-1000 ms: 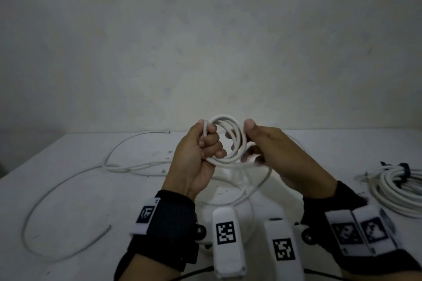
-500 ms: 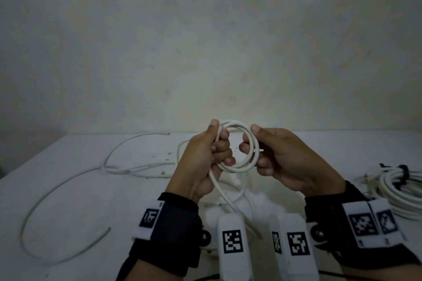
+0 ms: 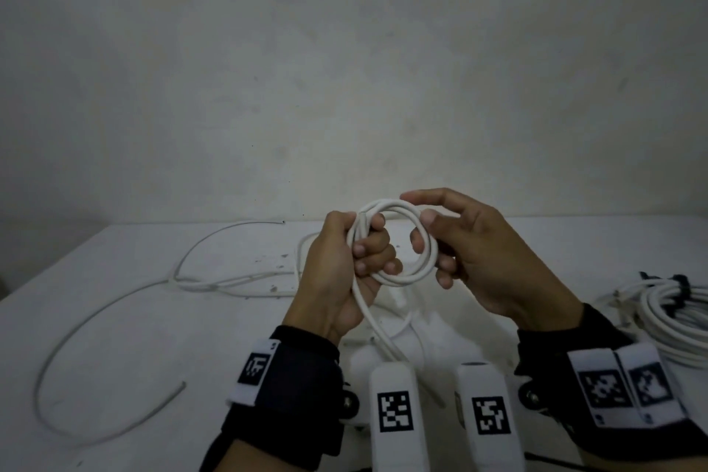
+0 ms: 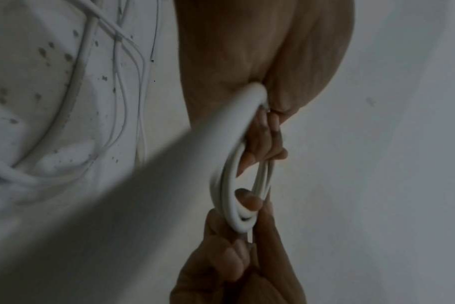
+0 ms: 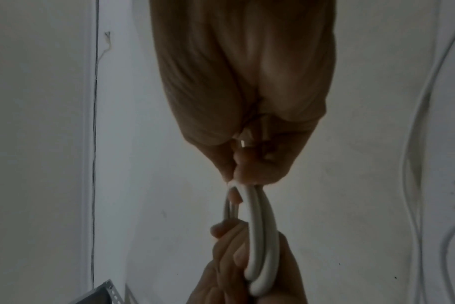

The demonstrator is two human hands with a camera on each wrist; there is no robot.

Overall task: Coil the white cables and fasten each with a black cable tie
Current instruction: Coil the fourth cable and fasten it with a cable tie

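Observation:
A white cable coil (image 3: 402,279) of a few turns is held upright above the table, between both hands. My left hand (image 3: 337,268) grips its left side with the fingers curled through the ring. My right hand (image 3: 475,257) holds the right side, thumb pressed on the turns and index finger stretched over the top. The cable's free tail (image 3: 373,322) drops from the left palm toward my body. In the left wrist view the coil (image 4: 227,197) shows edge-on between both hands; likewise the coil (image 5: 260,236) in the right wrist view. No loose black tie is visible.
A long loose white cable (image 3: 115,305) curves over the left of the white table (image 3: 230,337). A finished coiled bundle (image 3: 674,322) with black ties (image 3: 680,282) lies at the right edge. Thin white leads (image 3: 245,280) lie behind the hands.
Both hands have lifted the coil a little. My right hand has shifted along the ring, its index finger now stretched over the top. The tail now hangs from the left palm.

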